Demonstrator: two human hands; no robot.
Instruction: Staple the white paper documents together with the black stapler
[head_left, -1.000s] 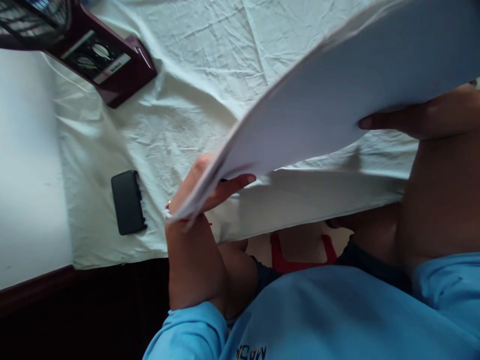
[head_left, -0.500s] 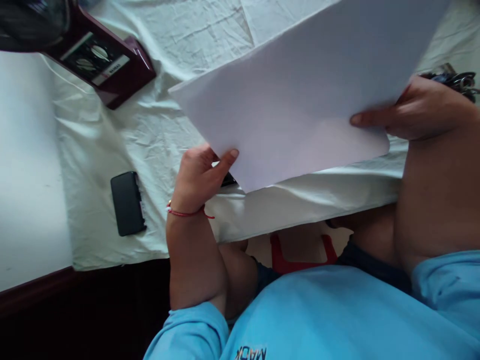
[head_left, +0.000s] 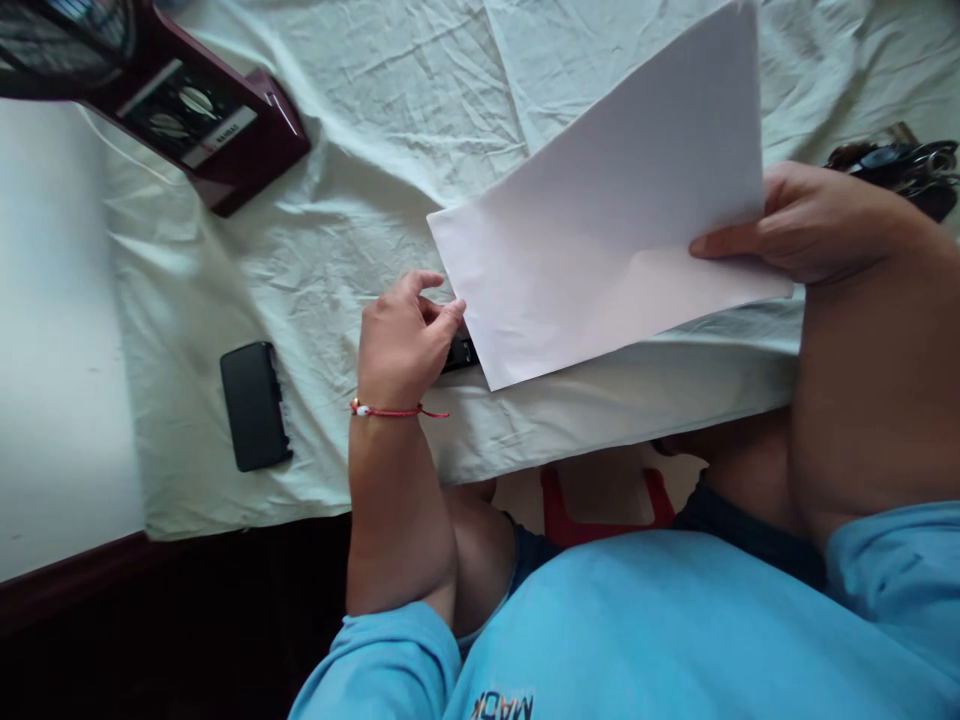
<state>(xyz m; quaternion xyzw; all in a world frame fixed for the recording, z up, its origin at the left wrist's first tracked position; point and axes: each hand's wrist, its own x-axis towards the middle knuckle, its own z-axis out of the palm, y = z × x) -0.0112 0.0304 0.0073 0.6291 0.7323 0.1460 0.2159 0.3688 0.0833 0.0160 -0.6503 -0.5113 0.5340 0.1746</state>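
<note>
White paper point(head_left: 600, 220), perhaps more than one sheet, is held at a slant over the cloth-covered table. My right hand point(head_left: 810, 225) grips its right side, thumb on top and fingers underneath. At the lower left edge is my left hand point(head_left: 409, 335), its thumb tip touching or almost touching the paper. The left index finger stands apart from that thumb, and the other fingers are loosely curled. Beside the left thumb, a small black object point(head_left: 461, 353) sticks out from beneath the paper; most of it is hidden, so its kind is unclear.
A dark red fan point(head_left: 217, 120) with dials stands at the far left. Nearer lies a black rectangular device point(head_left: 255, 407). Keys and other dark small items point(head_left: 900, 165) rest at the right. A red stool point(head_left: 600, 530) shows below the table edge.
My left thumb has slid off the paper to its edge, and the left fingers have loosened. The paper's top right part has swung left, and its left corner has shifted right.
</note>
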